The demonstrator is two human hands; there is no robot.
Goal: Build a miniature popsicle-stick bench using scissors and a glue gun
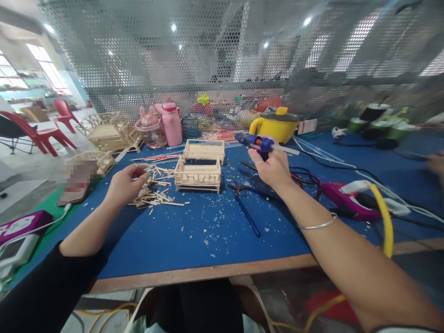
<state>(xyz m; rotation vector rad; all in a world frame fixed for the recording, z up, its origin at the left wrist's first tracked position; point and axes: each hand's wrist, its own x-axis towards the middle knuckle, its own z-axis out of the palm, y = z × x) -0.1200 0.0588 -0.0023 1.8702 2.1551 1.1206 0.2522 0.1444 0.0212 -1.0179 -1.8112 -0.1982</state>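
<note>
My right hand [274, 169] is wrapped round a blue hot glue gun [255, 141], held above the table with its nozzle to the left; a clear glue stick pokes out behind. My left hand [126, 185] hovers at the pile of short wooden sticks [149, 196], thumb and fingertips drawn together; whether a stick is between them is too small to tell. Right of the pile stands a small wooden frame with railings [197, 178], and behind it a similar wooden frame [204, 150]. Blue-handled pliers [246, 210] lie between that frame and my right forearm.
Along the back stand a pink bottle [171, 125], a pink basket [151, 134] and a yellow pot [277, 127]. Cables run from a purple power strip [350, 201] at right. A phone [78, 182] and more wooden frames [113, 132] are at left. Glue scraps dot the blue mat [183, 245].
</note>
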